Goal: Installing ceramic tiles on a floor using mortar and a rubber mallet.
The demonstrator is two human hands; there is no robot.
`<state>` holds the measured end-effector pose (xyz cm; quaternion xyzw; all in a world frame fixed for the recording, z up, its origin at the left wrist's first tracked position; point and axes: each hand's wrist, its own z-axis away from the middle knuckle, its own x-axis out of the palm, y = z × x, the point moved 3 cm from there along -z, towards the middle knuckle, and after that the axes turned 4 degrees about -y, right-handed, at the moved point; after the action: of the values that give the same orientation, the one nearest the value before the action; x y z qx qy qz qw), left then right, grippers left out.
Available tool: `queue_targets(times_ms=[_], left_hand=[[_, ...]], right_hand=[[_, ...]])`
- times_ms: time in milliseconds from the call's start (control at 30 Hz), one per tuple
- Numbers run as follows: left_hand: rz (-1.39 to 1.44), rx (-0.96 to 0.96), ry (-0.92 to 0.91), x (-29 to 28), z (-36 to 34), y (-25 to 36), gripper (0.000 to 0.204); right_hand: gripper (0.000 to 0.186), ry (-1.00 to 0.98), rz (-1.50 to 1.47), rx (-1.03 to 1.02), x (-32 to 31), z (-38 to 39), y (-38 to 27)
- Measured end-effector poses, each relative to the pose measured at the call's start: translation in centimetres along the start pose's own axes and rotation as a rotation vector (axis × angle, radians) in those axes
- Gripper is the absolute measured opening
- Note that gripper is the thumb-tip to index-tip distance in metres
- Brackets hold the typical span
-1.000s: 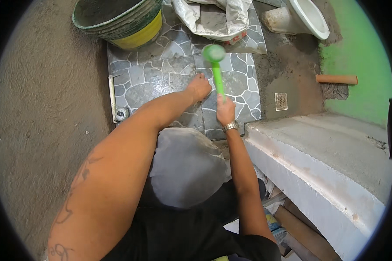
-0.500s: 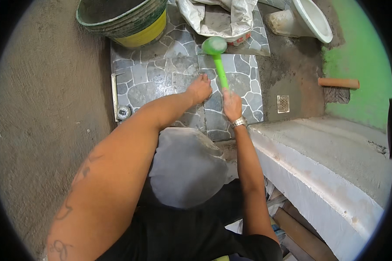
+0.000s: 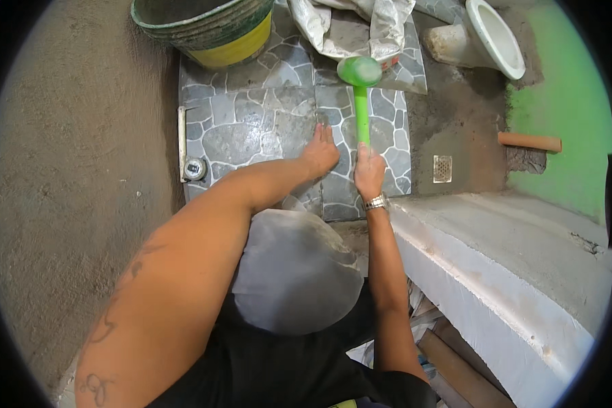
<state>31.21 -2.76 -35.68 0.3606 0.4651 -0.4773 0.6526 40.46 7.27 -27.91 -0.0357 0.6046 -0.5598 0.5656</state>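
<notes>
My right hand (image 3: 369,173), with a metal watch at its wrist, grips the green handle of a rubber mallet (image 3: 362,119). The mallet's green head points away from me, over the far part of the tiles. Whether it touches them I cannot tell. My left hand (image 3: 321,153) lies with fingers stretched out on the grey stone-patterned floor tiles (image 3: 234,139), by the seam between two of them. It holds nothing. White lines run between the printed stones on the tiles.
A green and yellow bucket (image 3: 231,47) stands far left, beside an open white sack (image 3: 381,37) of grey material. Right of these are a white toilet bowl (image 3: 449,44), a floor drain (image 3: 443,169) and an orange pipe (image 3: 530,141). A concrete ledge (image 3: 483,272) borders my right arm.
The mallet and my right hand have shifted slightly right. My left hand has moved a little right and nearer me, its fingers now stretched straighter along the seam.
</notes>
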Motion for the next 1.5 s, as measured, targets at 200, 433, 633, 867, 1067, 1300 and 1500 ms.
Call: queue_targets(times_ms=[200,433,633,867,1067,1300,1500], left_hand=[[0.044,-0.007,0.106,0.0,-1.4,0.3,0.041],[0.067,0.126,-0.122,-3.7,-1.6,0.4,0.037],[0.024,0.109,-0.103,-1.8,-1.0,-1.1,0.039],[0.107,0.124,-0.191,-1.4,-1.0,-0.9,0.039],[0.069,0.183,-0.085,-1.9,-1.5,-0.4,0.040],[0.068,0.153,-0.090,-1.9,-1.9,-0.3,0.044],[0.071,0.069,-0.056,-0.7,-1.0,-1.3,0.046]], right_hand=[[0.057,-0.017,0.234,-0.065,1.4,-1.8,5.3],[0.058,0.019,0.168,-0.108,1.4,-1.6,6.4],[0.059,-0.010,0.026,-0.084,1.8,-1.1,1.2],[0.061,-0.055,0.100,-0.072,1.8,-1.1,2.5],[0.055,-0.085,0.212,-0.067,2.6,-1.3,5.0],[0.054,0.098,0.035,-0.032,2.2,1.6,5.9],[0.053,0.120,-0.051,0.141,1.8,6.2,6.3]])
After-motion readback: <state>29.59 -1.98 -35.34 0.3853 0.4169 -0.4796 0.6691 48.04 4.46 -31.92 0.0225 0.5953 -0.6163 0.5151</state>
